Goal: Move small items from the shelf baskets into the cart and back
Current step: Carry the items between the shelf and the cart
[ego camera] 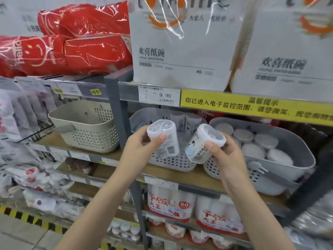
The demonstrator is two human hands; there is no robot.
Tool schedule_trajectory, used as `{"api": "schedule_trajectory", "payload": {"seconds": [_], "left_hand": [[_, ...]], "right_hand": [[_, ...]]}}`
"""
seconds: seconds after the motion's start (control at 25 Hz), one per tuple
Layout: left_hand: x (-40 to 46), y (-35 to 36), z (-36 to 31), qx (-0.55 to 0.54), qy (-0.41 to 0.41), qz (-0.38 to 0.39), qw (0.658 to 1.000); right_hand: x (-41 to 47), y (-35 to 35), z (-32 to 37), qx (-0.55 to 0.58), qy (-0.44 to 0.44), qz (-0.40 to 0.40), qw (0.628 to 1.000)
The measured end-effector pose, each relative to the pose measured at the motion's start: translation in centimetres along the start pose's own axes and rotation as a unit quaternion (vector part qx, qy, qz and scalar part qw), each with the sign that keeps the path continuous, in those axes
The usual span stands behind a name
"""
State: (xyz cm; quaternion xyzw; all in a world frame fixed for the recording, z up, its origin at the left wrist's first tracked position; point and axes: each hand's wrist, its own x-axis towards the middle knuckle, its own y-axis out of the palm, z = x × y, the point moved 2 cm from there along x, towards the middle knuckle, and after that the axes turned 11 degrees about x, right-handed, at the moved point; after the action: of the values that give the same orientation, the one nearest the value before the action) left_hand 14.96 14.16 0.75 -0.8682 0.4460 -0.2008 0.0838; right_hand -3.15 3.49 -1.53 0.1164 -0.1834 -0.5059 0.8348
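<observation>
Left hand (142, 148) grips 1 clear tub (163, 138), right hand (225, 152) grips another tub (203, 143), both before the middle basket (173, 162); the price tag (159, 95) reads 9.90

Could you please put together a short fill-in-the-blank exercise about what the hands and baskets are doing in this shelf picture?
1. Each hand holds one small clear ____.
2. The left hand grips its container in front of the ____ of the three baskets.
3. The beige basket sits to the ____ of the grey upright.
4. The grey basket beside the right hand holds round ____ tubs.

Missing words: container; middle; left; white
</observation>
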Motion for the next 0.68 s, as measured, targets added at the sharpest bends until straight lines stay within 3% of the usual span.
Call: {"api": "schedule_trajectory", "payload": {"seconds": [0.32,0.52,0.68], "left_hand": [[7.3,0.6,2.3,0.053,0.023,-0.039,0.998],[10.7,1.2,4.3,0.192,0.043,0.085,0.977],[11.9,1.7,5.6,0.256,0.039,0.174,0.950]], "right_hand": [[6.3,0.6,-1.1,-0.034,-0.094,-0.049,0.994],[8.7,1.2,-1.8,-0.235,-0.082,0.009,0.968],[8.6,1.5,-2.1,-0.312,-0.060,0.049,0.947]]}}
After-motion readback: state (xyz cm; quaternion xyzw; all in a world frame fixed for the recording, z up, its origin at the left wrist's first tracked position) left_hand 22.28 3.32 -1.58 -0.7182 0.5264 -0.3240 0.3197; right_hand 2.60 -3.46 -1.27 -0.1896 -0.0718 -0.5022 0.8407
